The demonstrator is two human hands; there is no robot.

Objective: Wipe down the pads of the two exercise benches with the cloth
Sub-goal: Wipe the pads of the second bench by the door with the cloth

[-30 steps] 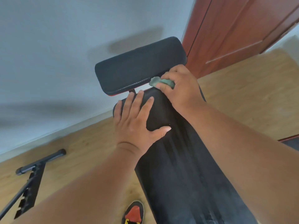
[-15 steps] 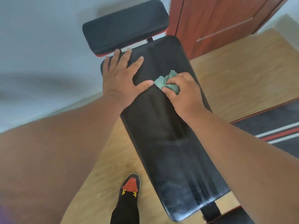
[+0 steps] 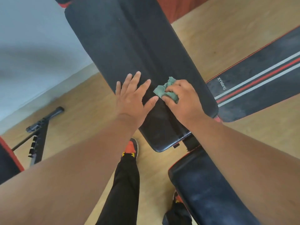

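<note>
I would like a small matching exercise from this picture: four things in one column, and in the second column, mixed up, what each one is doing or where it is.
Column 1
1. left hand
2. right hand
3. green cloth
4. striped bench pad

Column 2
A. lies to the right, untouched by either hand
B. flat on the long black pad, fingers spread
C. bunched up and pressed on the long black pad
D. fingers curled over the cloth

Pairs: 1-B, 2-D, 3-C, 4-A
</note>
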